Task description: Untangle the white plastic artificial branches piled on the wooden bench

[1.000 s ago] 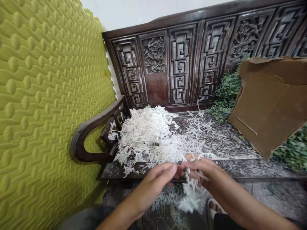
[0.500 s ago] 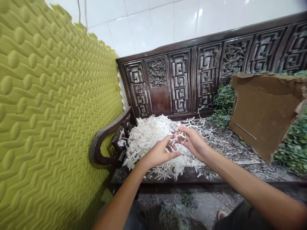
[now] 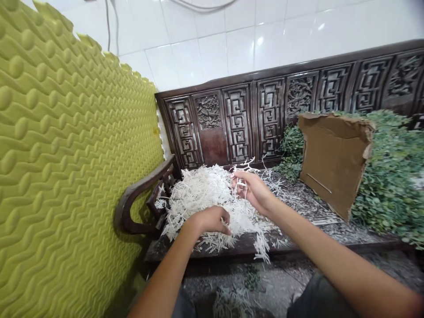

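Note:
A heap of white plastic sprigs (image 3: pixel 195 194) lies on the left end of a dark carved wooden bench. Over the heap's front side is my left hand (image 3: pixel 212 219), fingers loosely curled and thumb apart, with nothing plainly held. My right hand (image 3: pixel 253 191) is closed around a thin white branched stem (image 3: pixel 241 184), just right of the heap. Bare white branches (image 3: pixel 247 165) spread behind that hand. One white sprig (image 3: pixel 261 247) is at the bench's front edge, below the right hand; whether it rests there or is falling, I cannot tell.
The bench has a carved backrest (image 3: pixel 238 123) and a curved armrest (image 3: pixel 132 198). A yellow-green foam mat (image 3: pixel 76 154) stands along the left. To the right, torn cardboard (image 3: pixel 333 163) leans against green artificial foliage (image 3: pixel 391 190). More sprigs (image 3: pixel 232 302) lie on the floor.
My left hand has moved down and away from my right hand, its fingers curling. A white sprig now shows at the bench's front edge. The camera view has shifted to the right.

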Motion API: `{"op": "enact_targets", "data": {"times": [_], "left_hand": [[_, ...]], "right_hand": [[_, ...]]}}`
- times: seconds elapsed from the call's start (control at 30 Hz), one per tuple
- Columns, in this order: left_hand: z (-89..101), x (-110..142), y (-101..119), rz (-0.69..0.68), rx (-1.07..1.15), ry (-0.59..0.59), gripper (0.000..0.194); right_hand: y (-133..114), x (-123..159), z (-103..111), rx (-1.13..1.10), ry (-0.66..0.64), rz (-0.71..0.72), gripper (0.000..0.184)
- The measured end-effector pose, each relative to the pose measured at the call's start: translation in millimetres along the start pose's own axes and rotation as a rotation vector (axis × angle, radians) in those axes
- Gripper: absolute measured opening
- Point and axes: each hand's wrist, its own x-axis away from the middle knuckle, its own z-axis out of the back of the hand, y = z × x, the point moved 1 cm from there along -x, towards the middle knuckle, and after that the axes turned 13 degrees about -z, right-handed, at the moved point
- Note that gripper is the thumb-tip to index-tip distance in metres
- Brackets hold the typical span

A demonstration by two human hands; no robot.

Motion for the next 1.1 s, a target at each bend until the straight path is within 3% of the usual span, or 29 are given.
{"op": "enact_targets", "data": {"times": [0.13, 0.27, 0.4, 0.53, 0.63, 0.8, 0.9, 1.1], "left_hand": [[12.9, 15.9, 4.6, -0.100, 0.021, 0.070, 0.023], [27.2, 26.7, 10.1, -0.255, 0.122, 0.319, 0.025], [36.6, 28.3, 17.3, -0.301, 0.251, 0.615, 0.029], [39.6, 29.9, 25.4, -0.383, 0.337, 0.773, 0.023], [39.1, 38.0, 33.8, -0.409, 0.289, 0.843, 0.022], [38.1, 53.7, 46.8, -0.409, 0.169, 0.951, 0.018], [39.9, 59.0, 48.1, -0.407, 0.079, 1.031, 0.016], [39.9, 63.1, 43.8, -0.387, 0.086, 0.972, 0.022]], "right_hand": [[-1.8, -9.9, 25.0, 0.165, 0.108, 0.022, 0.014], [-5.5, -6.8, 37.6, 0.362, 0.135, 0.060, 0.018], [-10.7, 8.2, 25.9, 0.572, -0.018, 0.197, 0.014], [-5.7, 18.8, 4.6, 0.561, -0.237, 0.235, 0.018], [0.3, 20.7, -6.4, 0.464, -0.239, 0.244, 0.021], [-1.3, 22.4, -13.0, 0.526, -0.148, 0.276, 0.016], [-4.3, 24.6, -14.8, 0.509, -0.097, 0.277, 0.023], [-0.3, 32.3, -18.9, 0.507, -0.071, 0.309, 0.024]]}}
